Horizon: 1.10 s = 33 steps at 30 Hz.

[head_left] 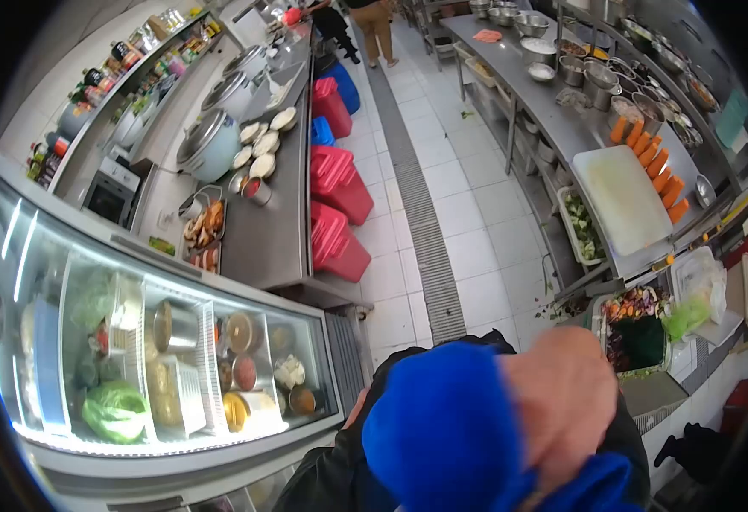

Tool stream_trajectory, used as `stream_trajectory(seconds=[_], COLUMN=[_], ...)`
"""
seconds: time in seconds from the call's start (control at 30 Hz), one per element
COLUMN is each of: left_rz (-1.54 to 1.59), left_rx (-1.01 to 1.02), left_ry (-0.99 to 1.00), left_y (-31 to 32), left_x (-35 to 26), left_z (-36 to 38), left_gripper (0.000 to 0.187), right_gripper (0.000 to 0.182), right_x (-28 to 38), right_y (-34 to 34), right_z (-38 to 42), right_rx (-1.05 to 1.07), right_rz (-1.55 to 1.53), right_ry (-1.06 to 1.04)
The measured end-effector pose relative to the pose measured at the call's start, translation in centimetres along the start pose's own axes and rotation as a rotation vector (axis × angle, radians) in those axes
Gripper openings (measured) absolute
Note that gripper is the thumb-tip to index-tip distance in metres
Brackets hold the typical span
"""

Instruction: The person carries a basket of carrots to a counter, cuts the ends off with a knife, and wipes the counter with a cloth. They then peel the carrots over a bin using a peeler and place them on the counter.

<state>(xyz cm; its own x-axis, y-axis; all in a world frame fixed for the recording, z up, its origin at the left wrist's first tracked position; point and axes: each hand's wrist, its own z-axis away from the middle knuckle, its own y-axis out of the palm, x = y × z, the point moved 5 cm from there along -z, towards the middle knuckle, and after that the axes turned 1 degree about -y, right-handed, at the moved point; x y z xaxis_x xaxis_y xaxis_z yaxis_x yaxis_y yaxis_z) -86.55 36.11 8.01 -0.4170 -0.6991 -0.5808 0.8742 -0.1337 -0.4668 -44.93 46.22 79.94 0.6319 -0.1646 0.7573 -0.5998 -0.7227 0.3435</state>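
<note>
Blue item (438, 427), soft-looking and blurred, sits closest to the lens, low and just right of centre, in front of the wearer's dark-clothed body. More blue shows at the bottom edge, under the skin; can't tell if it's the same piece. Material and exact shape unclear.

Probable right hand (558, 388): up against the right side of the blue, touching or overlapping it. Motion blur hides the fingers, so can't tell whether they grip it or just lie on it. Probable left hand (359, 408): only a sliver of skin by the fridge (92, 461) frame, mostly behind dark clothing; finger state can't be told, nor whether it holds anything.

Around: glass-topped fridge with containers on the left, floor drain (429, 247) straight ahead. On the right, steel counter (553, 107) with white cutting board (617, 200) and a row of carrots (647, 162) beside it. Scrap tub (639, 320) below the board's near end.

Handling, my judgement: hold the blue by its thicker part, fingers fully round it, moves slow and short. Keep loose edges off the fridge frame and clear of the scraps. Lower it a bit from the lens so both hands can be seen.
</note>
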Motion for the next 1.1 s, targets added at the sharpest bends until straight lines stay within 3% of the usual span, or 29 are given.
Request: stream_trajectory(seconds=[0.03, 0.07, 0.1, 0.13, 0.2, 0.23, 0.3, 0.33, 0.37, 0.43, 0.47, 0.5, 0.53, 0.67, 0.7, 0.77, 0.8, 0.87, 0.9, 0.97, 1.0, 1.03, 1.07, 1.1], left_rz=[-0.008, -0.02, -0.031, -0.055, -0.125, -0.154, -0.185, -0.205, -0.222, -0.261, -0.285, -0.308, -0.333, -0.463, -0.485, -0.502, -0.503, -0.484, -0.45, -0.238, -0.441, -0.43, -0.627, -0.819], left_rx=[0.002, 0.005, 0.017, 0.038, 0.112, 0.142, 0.181, 0.204, 0.233, 0.291, 0.321, 0.348, 0.375, 0.5, 0.523, 0.534, 0.558, 0.6, 0.631, 0.716, 0.675, 0.666, 0.64, 0.627], left_ry=[0.01, 0.024, 0.046, 0.075, 0.135, 0.162, 0.192, 0.207, 0.219, 0.244, 0.256, 0.273, 0.285, 0.346, 0.364, 0.401, 0.418, 0.43, 0.409, 0.254, 0.383, 0.384, 0.699, 1.029], left_y=[-0.5, -0.8, -0.6, -0.4, 0.4, 1.0, 2.0, 2.5, 3.1, 4.7, 5.5, 6.2, 6.7, 8.7, 9.0, 9.1, 9.6, 11.0, 12.2, 15.2, 13.9, 14.4, 16.1, 18.1], left_x=[-1.3, -2.5, -3.9, -5.6, -9.0, -10.6, -13.7, -16.0, -17.9, -21.1, -22.7, -24.4, -26.0, -32.5, -33.9, -37.3, -39.1, -42.9, -44.6, -46.5, -52.0, -54.7, -56.8, -58.2], left_z=[-1.4, -2.5, -4.1, -5.8, -8.9, -10.3, -13.0, -14.7, -16.0, -19.2, -20.7, -22.3, -23.9, -29.5, -30.7, -33.5, -34.8, -37.8, -39.6, -43.7, -40.7, -41.7, -43.8, -44.1], left_gripper=[0.036, 0.035, 0.035, 0.035, 0.035, 0.035, 0.034, 0.034, 0.034, 0.034, 0.034, 0.034, 0.033, 0.033, 0.033, 0.033, 0.032, 0.032, 0.032, 0.032, 0.032, 0.032, 0.035, 0.038], right_gripper=[0.029, 0.026, 0.025, 0.023, 0.023, 0.024, 0.027, 0.019, 0.022, 0.019, 0.027, 0.032, 0.032, 0.046, 0.046, 0.036, 0.036, 0.035, 0.034, 0.027, 0.024, 0.021, 0.021, 0.021], right_x=[0.8, 1.3, 0.7, -0.1, -0.7, -0.8, -2.1, -3.7, -4.9, -6.2, -3.7, -3.8, -3.8, -6.3, -6.4, -4.1, -3.4, -2.3, -2.4, -2.3, -1.9, -1.3, -1.5, -2.6], right_y=[-2.1, -1.1, -2.5, -4.1, -7.4, -8.7, -12.1, -14.0, -16.5, -18.8, -19.0, -18.4, -18.9, -18.7, -19.5, -22.5, -24.0, -27.2, -28.2, -28.8, -29.6, -30.4, -30.9, -31.4], right_z=[1.0, -0.3, -1.6, -1.9, -2.0, -2.3, -3.0, -4.4, -5.1, -5.4, -5.0, -6.1, -6.5, -9.8, -10.9, -13.9, -14.3, -12.9, -11.5, -7.9, -9.0, -9.2, -9.3, -10.0], right_rx=[-0.647, -0.482, -0.249, -0.138, -0.047, 0.012, 0.014, -0.034, -0.234, -0.521, -0.436, -0.322, -0.331, 0.203, 0.186, 0.009, 0.016, -0.087, -0.055, -0.435, -0.345, -0.286, -0.347, -0.356], right_rz=[0.441, 0.124, -0.151, -0.266, -0.209, -0.084, 0.452, 0.629, 0.692, -0.093, 0.194, -0.179, -0.145, -0.593, -0.601, -0.059, -0.047, 0.212, 0.298, 0.533, 0.471, 0.41, 0.435, 0.13], right_ry=[0.359, 0.131, -0.329, -0.52, -0.62, -0.574, -0.354, -0.122, 0.001, 0.143, 0.061, -0.835, -0.851, -0.028, -0.036, -0.595, -0.603, -0.39, -0.499, -0.021, -0.208, -0.393, -0.399, -0.416])
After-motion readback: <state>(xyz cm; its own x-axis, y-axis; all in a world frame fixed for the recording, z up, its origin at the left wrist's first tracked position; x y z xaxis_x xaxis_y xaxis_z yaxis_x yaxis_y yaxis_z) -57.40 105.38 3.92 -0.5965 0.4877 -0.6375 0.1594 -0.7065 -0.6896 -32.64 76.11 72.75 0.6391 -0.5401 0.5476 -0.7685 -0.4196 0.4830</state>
